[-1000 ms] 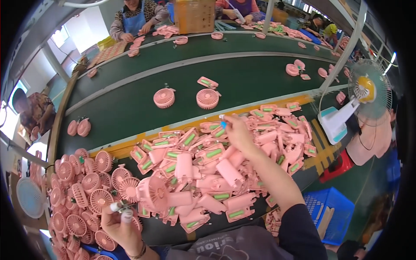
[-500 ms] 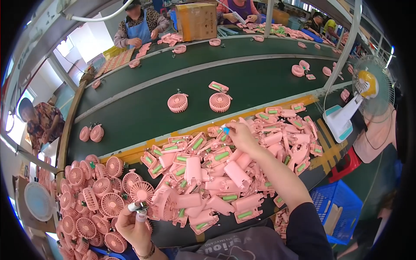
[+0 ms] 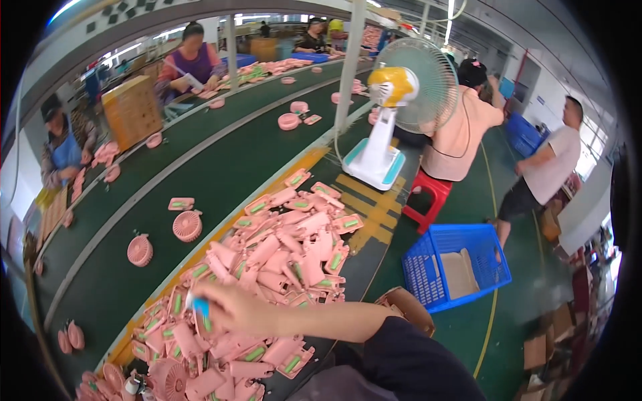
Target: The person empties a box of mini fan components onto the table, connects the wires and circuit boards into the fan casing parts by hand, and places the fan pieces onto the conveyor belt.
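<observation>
My right hand (image 3: pixel 244 311) is closed over the heap of pink handheld-fan handle shells (image 3: pixel 261 267), its fingers round a small blue-and-white piece (image 3: pixel 200 306) whose kind I cannot make out. Green strips show inside many of the shells. At the lower left edge, beside a round pink fan head (image 3: pixel 170 381), a small white and metallic part (image 3: pixel 132 383) shows. My left hand cannot be made out there; it lies beyond the lower edge.
A green conveyor (image 3: pixel 120 207) carries pink fan heads (image 3: pixel 187 226). A desk fan (image 3: pixel 381 127) stands at the bench's far end. Right of the bench are a red stool (image 3: pixel 428 197), a blue crate (image 3: pixel 428 267) and a cardboard box (image 3: pixel 408 307). Several people are around.
The view has swung right, bringing the crate, stool and a standing person into fuller sight. My right hand keeps the blue-and-white piece. My left hand has left the picture at the bottom.
</observation>
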{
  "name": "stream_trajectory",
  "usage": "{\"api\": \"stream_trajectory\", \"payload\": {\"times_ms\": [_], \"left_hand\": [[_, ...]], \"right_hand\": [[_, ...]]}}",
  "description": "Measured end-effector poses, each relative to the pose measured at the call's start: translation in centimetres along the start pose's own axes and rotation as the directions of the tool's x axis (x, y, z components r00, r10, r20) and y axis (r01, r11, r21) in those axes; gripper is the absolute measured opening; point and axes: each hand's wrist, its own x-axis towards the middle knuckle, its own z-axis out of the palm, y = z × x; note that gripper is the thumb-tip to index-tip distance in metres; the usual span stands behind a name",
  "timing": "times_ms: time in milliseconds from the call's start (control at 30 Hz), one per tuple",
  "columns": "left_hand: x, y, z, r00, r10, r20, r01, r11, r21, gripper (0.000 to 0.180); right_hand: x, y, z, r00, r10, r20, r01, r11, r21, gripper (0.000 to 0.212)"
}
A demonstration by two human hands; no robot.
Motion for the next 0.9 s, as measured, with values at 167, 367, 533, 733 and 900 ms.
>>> {"api": "stream_trajectory", "payload": {"times_ms": [167,367,533,733,900], "left_hand": [[-0.5,-0.3,1.9,0.973,-0.052,0.224,0.049,0.999,0.018,0.019],[-1.0,1.0,3.5,0.88,0.009,0.475,-0.014,1.0,0.007,0.018],[-1.3,3.5,7.1,0.76,0.103,0.642,-0.066,0.995,-0.081,0.026],[-1.4,5.1,7.2,0.753,0.108,0.649,-0.097,0.994,-0.053,0.019],[-1.2,4.3,7.0,0.743,0.173,0.647,-0.166,0.983,-0.071,0.016]], "right_hand": [[-4.9,-2.7,0.9,0.933,0.242,0.264,-0.314,0.909,0.273,0.012],[-6.1,-1.6,2.7,0.992,-0.058,0.108,0.034,0.977,0.213,0.019],[-8.4,-3.1,-1.2,0.995,-0.094,-0.02,0.093,0.995,-0.026,0.02],[-8.3,-3.3,-2.0,0.994,-0.106,0.038,0.109,0.988,-0.112,0.018],[-8.0,-3.2,-1.4,0.984,-0.177,0.028,0.179,0.973,-0.145,0.013]]}}
